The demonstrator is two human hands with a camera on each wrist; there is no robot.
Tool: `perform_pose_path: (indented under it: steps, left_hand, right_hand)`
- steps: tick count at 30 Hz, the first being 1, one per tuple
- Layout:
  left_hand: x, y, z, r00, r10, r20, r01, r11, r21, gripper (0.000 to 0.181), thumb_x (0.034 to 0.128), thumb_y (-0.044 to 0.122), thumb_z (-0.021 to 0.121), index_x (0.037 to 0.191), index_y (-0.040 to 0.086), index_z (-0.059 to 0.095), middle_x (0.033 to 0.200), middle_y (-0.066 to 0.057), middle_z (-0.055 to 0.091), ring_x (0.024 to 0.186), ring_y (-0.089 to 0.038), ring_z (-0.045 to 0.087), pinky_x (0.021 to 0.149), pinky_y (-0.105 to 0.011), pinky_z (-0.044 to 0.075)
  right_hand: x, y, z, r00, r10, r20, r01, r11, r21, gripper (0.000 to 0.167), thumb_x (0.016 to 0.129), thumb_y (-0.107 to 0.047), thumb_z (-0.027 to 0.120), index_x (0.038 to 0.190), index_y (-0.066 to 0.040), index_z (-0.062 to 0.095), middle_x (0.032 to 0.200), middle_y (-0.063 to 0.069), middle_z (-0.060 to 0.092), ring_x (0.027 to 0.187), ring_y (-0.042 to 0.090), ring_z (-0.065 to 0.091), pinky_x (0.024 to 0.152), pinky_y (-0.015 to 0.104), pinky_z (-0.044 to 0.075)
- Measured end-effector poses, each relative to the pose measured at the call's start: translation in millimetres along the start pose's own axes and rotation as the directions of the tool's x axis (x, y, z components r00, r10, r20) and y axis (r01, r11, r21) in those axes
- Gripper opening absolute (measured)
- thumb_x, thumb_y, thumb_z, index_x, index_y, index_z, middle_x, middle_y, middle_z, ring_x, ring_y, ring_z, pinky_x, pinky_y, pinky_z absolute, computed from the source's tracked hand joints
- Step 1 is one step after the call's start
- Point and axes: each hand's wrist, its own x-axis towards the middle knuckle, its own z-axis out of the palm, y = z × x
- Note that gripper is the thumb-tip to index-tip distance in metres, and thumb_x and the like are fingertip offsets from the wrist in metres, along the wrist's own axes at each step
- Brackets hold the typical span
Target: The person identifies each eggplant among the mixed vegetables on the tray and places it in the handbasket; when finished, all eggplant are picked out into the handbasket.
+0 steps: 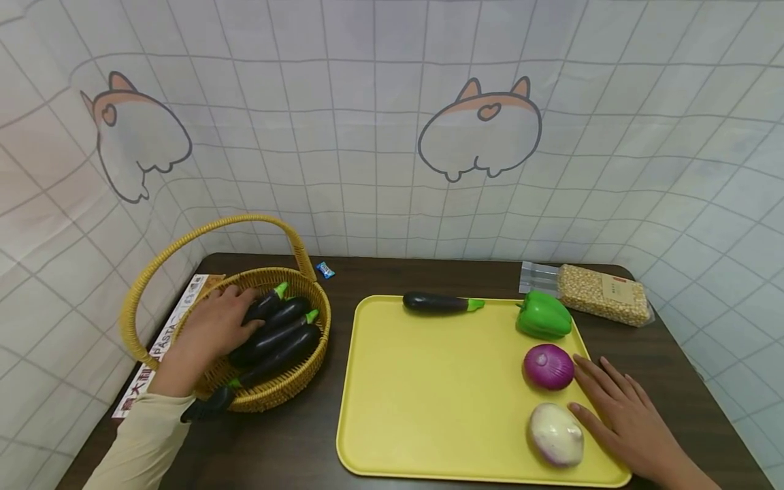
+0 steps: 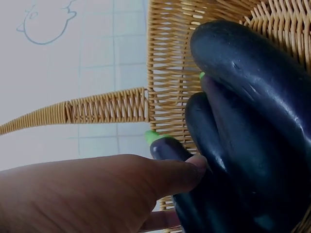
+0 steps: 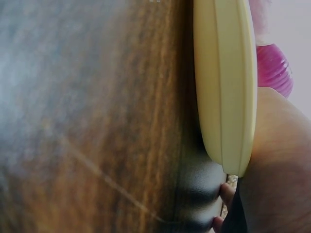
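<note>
My left hand [image 1: 223,320] reaches into the wicker basket [image 1: 318,361] at the left, under its tall handle. Several dark eggplants [image 1: 288,350] lie side by side in it. In the left wrist view the thumb lies across the outermost eggplant [image 2: 167,148], near its green stem, and part of a finger shows on its other side; the remaining fingers are hidden. On the right, my right hand [image 1: 631,422] rests with spread fingers at the right edge of the yellow tray [image 1: 429,401]. Its fingertips are beside a purple onion [image 1: 548,367] and a whitish, purple-tinged round vegetable [image 1: 556,435].
One eggplant [image 1: 437,303] lies at the tray's back edge, and a green bell pepper [image 1: 544,315] sits in its back right corner. Behind the tray is a bag of pale kernels [image 1: 597,292]. A small blue packet [image 1: 325,270] and a printed package [image 1: 147,367] lie near the basket.
</note>
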Motion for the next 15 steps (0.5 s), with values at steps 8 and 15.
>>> perform_pose_path:
  steps: [8,15]
  left_hand:
    - [0.5,3.4,-1.9,1.0,0.009,-0.021,-0.009,1.0,0.011,0.053,0.0949,0.026,0.082,0.132,-0.006,0.063,0.109,-0.027,0.059,0.092,-0.048,0.059,0.079,-0.061,0.05]
    - [4.0,23.4,-14.0,0.987,0.062,-0.147,-0.057,0.998,0.032,0.053,0.0941,0.022,0.083,0.133,-0.008,0.061,0.117,-0.033,0.059,0.1,-0.052,0.061,0.085,-0.062,0.051]
  right_hand:
    - [-0.2,0.4,1.1,1.0,0.0,-0.003,0.0,1.0,-0.001,0.067,0.106,-0.036,0.065,0.165,-0.019,0.039,0.166,0.011,0.037,0.156,0.041,0.021,0.123,0.063,0.0]
    - [-0.3,-0.1,-0.2,1.0,-0.001,-0.005,0.001,1.0,-0.003,0.067,0.106,-0.036,0.065,0.165,-0.019,0.039,0.166,0.011,0.037,0.156,0.041,0.02,0.123,0.061,-0.002]
